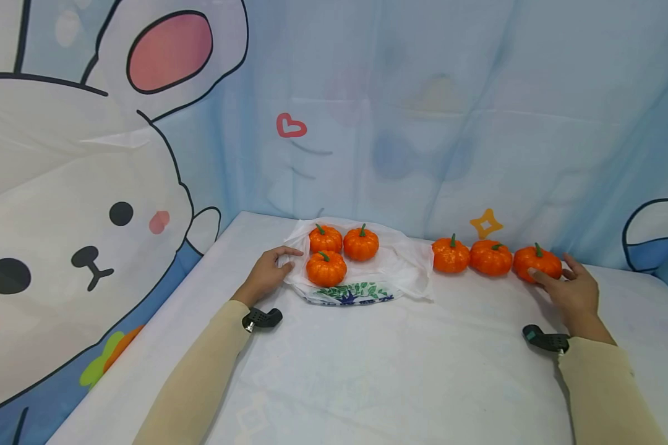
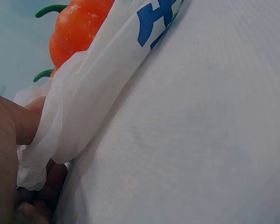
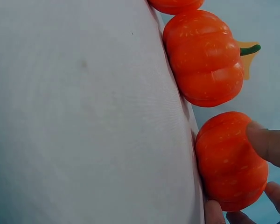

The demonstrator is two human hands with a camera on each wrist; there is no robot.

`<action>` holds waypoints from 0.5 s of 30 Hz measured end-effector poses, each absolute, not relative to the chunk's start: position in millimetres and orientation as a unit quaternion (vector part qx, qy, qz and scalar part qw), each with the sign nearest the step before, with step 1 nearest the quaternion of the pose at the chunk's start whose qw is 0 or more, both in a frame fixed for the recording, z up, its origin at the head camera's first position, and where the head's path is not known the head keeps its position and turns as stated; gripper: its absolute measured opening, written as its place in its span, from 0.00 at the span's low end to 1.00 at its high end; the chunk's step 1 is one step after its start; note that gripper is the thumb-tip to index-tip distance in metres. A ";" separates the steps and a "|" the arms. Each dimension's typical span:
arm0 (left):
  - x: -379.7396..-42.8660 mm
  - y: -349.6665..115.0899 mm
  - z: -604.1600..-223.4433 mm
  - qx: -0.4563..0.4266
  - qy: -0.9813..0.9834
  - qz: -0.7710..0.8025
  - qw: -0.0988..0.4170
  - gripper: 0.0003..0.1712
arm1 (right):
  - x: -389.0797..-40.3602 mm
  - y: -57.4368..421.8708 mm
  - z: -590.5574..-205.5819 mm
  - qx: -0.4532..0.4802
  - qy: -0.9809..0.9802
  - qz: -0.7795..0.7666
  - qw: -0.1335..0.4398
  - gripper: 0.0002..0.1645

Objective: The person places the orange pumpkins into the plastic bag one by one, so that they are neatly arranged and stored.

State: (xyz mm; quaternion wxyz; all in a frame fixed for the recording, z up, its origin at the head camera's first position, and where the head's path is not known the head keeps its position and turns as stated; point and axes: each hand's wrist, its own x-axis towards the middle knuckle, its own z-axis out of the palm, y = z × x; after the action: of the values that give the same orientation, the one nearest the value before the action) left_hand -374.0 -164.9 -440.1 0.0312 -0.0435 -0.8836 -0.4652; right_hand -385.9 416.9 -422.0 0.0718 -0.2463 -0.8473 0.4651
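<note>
A white plastic bag [image 1: 389, 266] with green and blue print lies spread on the table. Three small orange pumpkins sit on or in it, the nearest one [image 1: 326, 269] in front of the other two. At the bag's left edge my left hand [image 1: 267, 275] pinches the plastic between thumb and fingers; in the left wrist view the thin film [image 2: 84, 112] folds over the thumb. My right hand [image 1: 576, 296] grips the rightmost pumpkin [image 1: 536, 264], thumb on its front and fingers around its far side. That pumpkin [image 3: 231, 161] appears to rest on the table.
Two more pumpkins, one in the middle [image 1: 491, 258] and one by the bag's right edge [image 1: 451, 254], stand in a row with the gripped one. Behind the white table [image 1: 401, 371] hangs a blue printed curtain [image 1: 334, 154]. A black wrist camera [image 1: 263, 318] sits on my left wrist.
</note>
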 end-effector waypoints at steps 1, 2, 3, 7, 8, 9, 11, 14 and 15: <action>-373.8 -164.5 -439.7 -0.042 -0.884 -0.464 0.030 0.15 | -386.1 417.3 -422.5 -0.246 -0.849 0.461 0.072 0.52; -373.8 -164.4 -439.7 -0.039 -0.885 -0.464 0.029 0.15 | -386.6 417.8 -423.3 -0.246 -0.851 0.458 0.072 0.52; -373.8 -164.2 -439.7 -0.039 -0.885 -0.464 0.030 0.15 | -387.0 418.3 -424.2 -0.245 -0.853 0.455 0.073 0.52; -373.6 -164.1 -439.8 -0.037 -0.885 -0.463 0.030 0.15 | -388.7 420.2 -427.4 -0.239 -0.860 0.445 0.076 0.51; -373.5 -164.2 -439.7 -0.039 -0.885 -0.464 0.030 0.15 | -388.9 420.3 -427.9 -0.237 -0.861 0.443 0.076 0.51; -373.5 -164.2 -439.7 -0.040 -0.884 -0.464 0.030 0.15 | -388.7 420.1 -428.0 -0.236 -0.863 0.441 0.077 0.51; -373.6 -164.4 -439.6 -0.042 -0.883 -0.467 0.030 0.15 | -388.0 419.0 -427.4 -0.234 -0.864 0.440 0.079 0.51; -373.9 -164.9 -439.9 -0.046 -0.882 -0.468 0.030 0.15 | -386.5 416.8 -426.2 -0.237 -0.862 0.441 0.082 0.51; -374.1 -165.0 -440.0 -0.046 -0.882 -0.468 0.030 0.15 | -385.8 416.1 -425.9 -0.239 -0.860 0.443 0.083 0.51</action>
State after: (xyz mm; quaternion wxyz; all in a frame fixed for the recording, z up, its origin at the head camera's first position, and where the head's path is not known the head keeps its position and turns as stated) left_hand -374.1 -165.0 -440.0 0.0300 -0.0458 -0.8822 -0.4676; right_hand -385.8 416.1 -425.9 0.0826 -0.2391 -0.8602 0.4427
